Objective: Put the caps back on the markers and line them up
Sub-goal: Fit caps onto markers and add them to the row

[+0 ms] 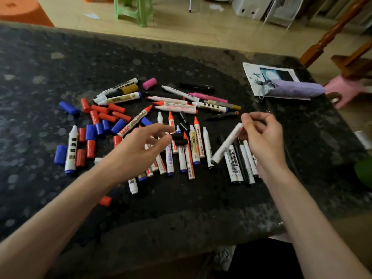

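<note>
One white marker (227,145) sat pinched in the right hand (261,135), right of the black caps (178,138). Left hand (141,150), empty and spread, hovered beside those caps; capping seemingly called for picking one.

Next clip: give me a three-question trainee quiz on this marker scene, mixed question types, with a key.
1. True or false: the right hand holds a white marker in its grip.
2. What colour is the lone cap beyond the pile? A) pink B) green C) black
3. Fill in: the left hand reaches over the markers with ____ in its fingers.

Key: 1 true; 2 A; 3 nothing.
</note>
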The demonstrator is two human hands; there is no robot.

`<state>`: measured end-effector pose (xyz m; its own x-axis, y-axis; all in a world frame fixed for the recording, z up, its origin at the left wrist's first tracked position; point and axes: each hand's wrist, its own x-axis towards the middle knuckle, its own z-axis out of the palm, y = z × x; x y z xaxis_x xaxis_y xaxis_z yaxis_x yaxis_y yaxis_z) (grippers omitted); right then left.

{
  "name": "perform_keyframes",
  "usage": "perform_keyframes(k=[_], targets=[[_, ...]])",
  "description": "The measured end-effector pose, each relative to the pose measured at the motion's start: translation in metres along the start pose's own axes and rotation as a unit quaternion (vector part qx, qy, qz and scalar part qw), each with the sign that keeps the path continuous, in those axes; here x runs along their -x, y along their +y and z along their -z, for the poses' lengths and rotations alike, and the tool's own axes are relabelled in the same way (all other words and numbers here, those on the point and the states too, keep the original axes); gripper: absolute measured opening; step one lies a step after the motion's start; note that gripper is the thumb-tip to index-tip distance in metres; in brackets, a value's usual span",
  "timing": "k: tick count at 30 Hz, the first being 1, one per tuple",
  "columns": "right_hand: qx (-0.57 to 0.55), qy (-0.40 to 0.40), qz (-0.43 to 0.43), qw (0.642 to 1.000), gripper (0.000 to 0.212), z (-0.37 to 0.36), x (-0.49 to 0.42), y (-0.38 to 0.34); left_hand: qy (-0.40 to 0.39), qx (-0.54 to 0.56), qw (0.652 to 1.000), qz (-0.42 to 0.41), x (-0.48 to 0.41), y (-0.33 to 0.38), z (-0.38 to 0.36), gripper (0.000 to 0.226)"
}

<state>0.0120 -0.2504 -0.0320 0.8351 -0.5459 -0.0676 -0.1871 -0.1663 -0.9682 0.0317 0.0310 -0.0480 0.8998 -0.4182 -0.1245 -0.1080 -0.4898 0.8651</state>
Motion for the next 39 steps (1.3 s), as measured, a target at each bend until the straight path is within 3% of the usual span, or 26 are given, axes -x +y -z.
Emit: perform_keyframes(k=[5, 14, 17, 22, 32, 35, 39], targets=[[0.269, -0.082, 0.073, 0.957, 0.012, 0.009, -0.016, 0.024, -0.001, -0.003, 1.0, 0.001, -0.001, 0.002, -0.004, 0.031], [0.432, -0.107, 0.191, 0.875, 0.03, -0.013, -0.006, 0.04, 0.017, -0.009, 1.0, 0.002, -0.002, 0.001, -0.001, 0.032], [0.46, -0.096, 0.213, 0.857, 0.029, -0.016, -0.005, 0.043, 0.028, -0.006, 1.0, 0.005, -0.003, 0.001, 0.001, 0.03], [0.44, -0.102, 0.218, 0.865, 0.012, -0.029, 0.003, 0.035, 0.038, -0.003, 0.999, 0.011, -0.002, 0.004, 0.002, 0.027], [0.566, -0.08, 0.149, 0.807, 0.035, -0.039, 0.008, 0.026, 0.05, -0.003, 0.999, 0.009, 0.002, 0.008, 0.005, 0.022], [0.557, -0.079, 0.118, 0.819, 0.03, -0.042, 0.01, 0.027, 0.055, -0.002, 0.998, 0.016, 0.003, 0.009, 0.005, 0.022], [0.384, -0.091, 0.051, 0.917, 0.021, -0.04, 0.01, 0.011, 0.05, -0.007, 0.999, 0.012, 0.004, 0.009, 0.003, 0.022]])
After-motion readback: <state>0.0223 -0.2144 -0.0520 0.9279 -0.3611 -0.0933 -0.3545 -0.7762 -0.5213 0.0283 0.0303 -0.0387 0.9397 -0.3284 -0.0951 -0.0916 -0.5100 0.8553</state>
